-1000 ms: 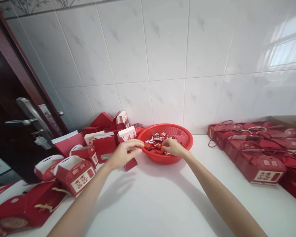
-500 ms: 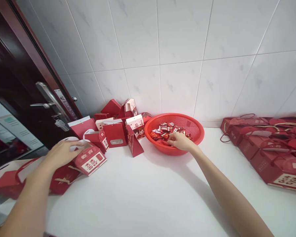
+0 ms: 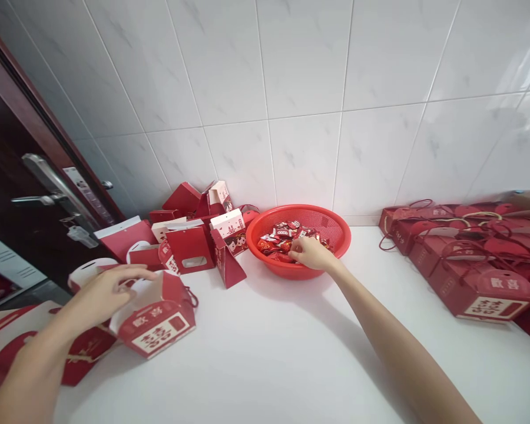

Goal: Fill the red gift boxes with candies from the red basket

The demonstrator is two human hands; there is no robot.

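Observation:
My left hand (image 3: 108, 291) has its fingers curled at the flap of a red gift box (image 3: 159, 327) with an open top, white inside and large characters on its front panel. The box stands on the white counter, slightly tilted. My right hand (image 3: 311, 254) reaches over the rim of a red plastic basket (image 3: 343, 235), its fingers closed down among wrapped candies (image 3: 282, 232). The fingertips are partly hidden, so how many candies they hold cannot be made out.
Several red cartons (image 3: 192, 247) stand by the tiled wall left of the basket. More boxes (image 3: 83, 353) lie under my left forearm. Rows of closed red boxes (image 3: 463, 271) with cord handles fill the right. A dark door (image 3: 39, 147) borders the left.
The gift box at my left hand has moved nearer, and its top now shows open. My right hand stays in the basket among the candies. The view has shifted to the right.

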